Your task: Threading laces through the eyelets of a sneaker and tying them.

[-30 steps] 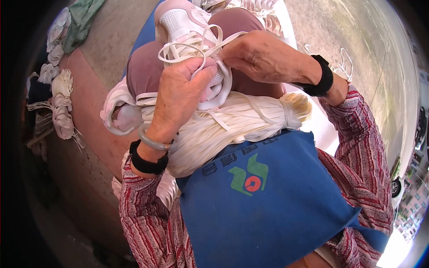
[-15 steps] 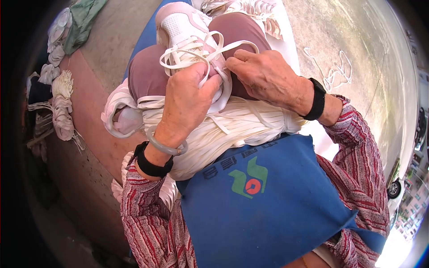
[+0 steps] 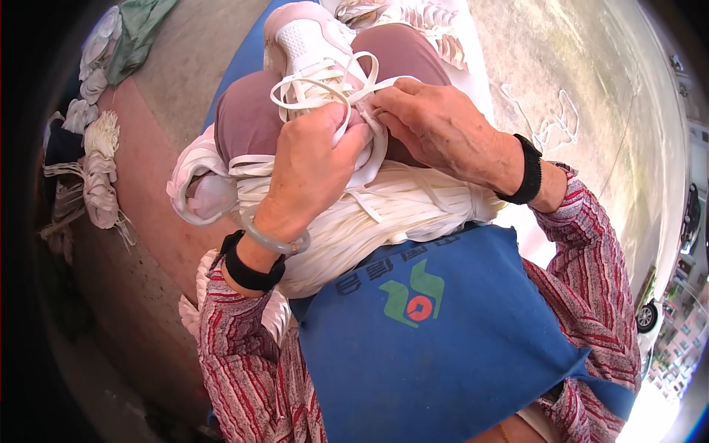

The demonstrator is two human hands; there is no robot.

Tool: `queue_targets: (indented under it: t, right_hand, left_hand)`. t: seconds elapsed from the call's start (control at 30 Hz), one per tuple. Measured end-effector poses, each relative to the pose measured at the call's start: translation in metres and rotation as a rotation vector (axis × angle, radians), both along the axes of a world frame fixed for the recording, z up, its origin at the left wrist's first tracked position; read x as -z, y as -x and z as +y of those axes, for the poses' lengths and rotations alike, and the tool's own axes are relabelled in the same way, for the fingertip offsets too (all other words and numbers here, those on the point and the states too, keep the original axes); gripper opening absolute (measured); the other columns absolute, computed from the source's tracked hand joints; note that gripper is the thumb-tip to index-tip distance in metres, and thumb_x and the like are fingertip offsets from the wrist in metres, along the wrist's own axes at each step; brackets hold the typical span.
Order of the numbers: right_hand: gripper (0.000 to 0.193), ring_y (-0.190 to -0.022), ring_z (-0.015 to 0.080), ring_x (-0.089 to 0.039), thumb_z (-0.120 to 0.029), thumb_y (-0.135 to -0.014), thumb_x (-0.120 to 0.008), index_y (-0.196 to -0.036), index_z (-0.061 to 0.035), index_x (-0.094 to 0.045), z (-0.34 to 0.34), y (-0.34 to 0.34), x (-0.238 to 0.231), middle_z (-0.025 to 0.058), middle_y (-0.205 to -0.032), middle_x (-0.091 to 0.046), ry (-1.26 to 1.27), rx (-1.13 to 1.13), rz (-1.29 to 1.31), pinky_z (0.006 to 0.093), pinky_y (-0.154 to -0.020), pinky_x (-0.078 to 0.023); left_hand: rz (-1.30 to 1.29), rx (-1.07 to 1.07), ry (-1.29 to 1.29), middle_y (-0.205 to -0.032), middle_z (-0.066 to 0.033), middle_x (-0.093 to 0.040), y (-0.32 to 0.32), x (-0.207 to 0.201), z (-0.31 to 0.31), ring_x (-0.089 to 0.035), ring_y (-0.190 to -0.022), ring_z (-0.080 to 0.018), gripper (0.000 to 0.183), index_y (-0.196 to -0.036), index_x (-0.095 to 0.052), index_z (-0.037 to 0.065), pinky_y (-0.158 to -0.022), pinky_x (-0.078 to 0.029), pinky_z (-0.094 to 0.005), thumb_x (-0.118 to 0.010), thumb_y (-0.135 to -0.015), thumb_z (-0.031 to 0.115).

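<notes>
Between my knees is a white and pale pink sneaker (image 3: 309, 44), its toe pointing away from me. A flat white shoelace (image 3: 367, 70) runs loosely over its tongue in loops. My left hand (image 3: 319, 155) is closed at the near left side of the shoe opening, pinching the lace. At the right side of the opening, my right hand (image 3: 428, 122) has thumb and fingertips pressed together on the lace near the eyelets. The exact pinch points are partly hidden by my fingers. A thick bundle of white laces (image 3: 384, 210) lies across my lap below the shoe.
Another pale pink shoe (image 3: 203, 181) rests beside my left knee. A blue apron (image 3: 436, 347) covers my lap. Stacked pale shoe pieces (image 3: 436, 26) are beyond my right knee. A loose white lace (image 3: 557, 122) lies on the floor at right; bundled laces (image 3: 102, 173) are at far left.
My right hand has moved slightly left, closer to the shoe's opening, and the lace loop beside it has become smaller. My left hand has barely moved.
</notes>
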State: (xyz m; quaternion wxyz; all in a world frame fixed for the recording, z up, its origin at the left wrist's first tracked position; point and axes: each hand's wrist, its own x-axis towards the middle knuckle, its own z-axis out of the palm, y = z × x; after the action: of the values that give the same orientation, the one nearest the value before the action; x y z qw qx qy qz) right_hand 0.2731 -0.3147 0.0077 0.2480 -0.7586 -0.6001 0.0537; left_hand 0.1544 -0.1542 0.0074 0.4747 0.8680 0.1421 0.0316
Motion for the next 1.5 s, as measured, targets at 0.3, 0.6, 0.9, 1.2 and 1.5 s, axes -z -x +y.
queue_targets:
  t: [0.3, 0.6, 0.9, 1.2, 1.5]
  right_hand:
    - [0.031, -0.082, 0.0302, -0.065, 0.002, -0.084, -0.064, -0.113, -0.0097, -0.064, -0.006, -0.003, -0.004, 0.0099, -0.098, -0.061, -0.073, -0.002, 0.069, 0.0367, -0.067, -0.055]
    - [0.032, -0.083, 0.0186, -0.063, 0.002, -0.088, -0.063, -0.118, -0.008, -0.066, 0.027, -0.03, -0.015, 0.008, -0.103, -0.062, -0.258, -0.003, 0.093, 0.0282, -0.07, -0.051]
    - [0.01, -0.075, 0.0354, -0.066, -0.005, -0.083, -0.063, -0.088, 0.0037, -0.061, 0.023, 0.026, -0.02, 0.017, -0.083, -0.062, 0.194, -0.337, 0.227, 0.0418, -0.067, -0.055]
    - [0.04, -0.098, 0.0355, -0.064, 0.006, -0.085, -0.058, -0.123, -0.0022, -0.056, 0.044, 0.021, -0.017, 0.0195, -0.121, -0.058, -0.092, -0.213, 0.225, 0.0388, -0.081, -0.054]
    - [0.021, -0.081, 0.0324, -0.064, 0.0, -0.081, -0.068, -0.102, -0.0034, -0.066, 0.046, 0.015, -0.023, 0.0133, -0.093, -0.063, -0.28, -0.047, 0.114, 0.0386, -0.069, -0.052]
  left_hand:
    - [0.32, -0.042, 0.352, -0.067, 0.0083, -0.052, 0.043, -0.026, 0.069, -0.041, -0.058, 0.001, 0.017, -0.094, -0.067, 0.005, -0.05, -0.03, -0.0187, -0.065, -0.091, 0.021]
    - [0.2, -0.093, 0.534, -0.077, 0.0067, -0.055, 0.054, -0.002, 0.062, -0.043, -0.062, -0.0006, 0.02, -0.098, -0.065, 0.004, -0.054, -0.031, -0.017, -0.06, -0.095, 0.023]
    - [-0.053, -0.074, 0.269, -0.082, -0.0012, -0.059, 0.061, 0.008, 0.064, -0.053, -0.073, -0.0085, 0.035, -0.104, -0.067, 0.0, -0.071, -0.045, -0.0227, -0.049, -0.101, 0.029]
    - [-0.107, -0.199, 0.588, -0.086, -0.0056, -0.061, 0.063, 0.021, 0.058, -0.055, -0.083, -0.0124, 0.039, -0.112, -0.068, 0.003, -0.077, -0.045, -0.0262, -0.047, -0.103, 0.035]
    - [-0.04, -0.192, 0.236, -0.084, -0.0026, -0.059, 0.059, 0.009, 0.055, -0.055, -0.075, -0.0096, 0.041, -0.112, -0.068, 0.001, -0.071, -0.047, -0.0226, -0.047, -0.103, 0.035]
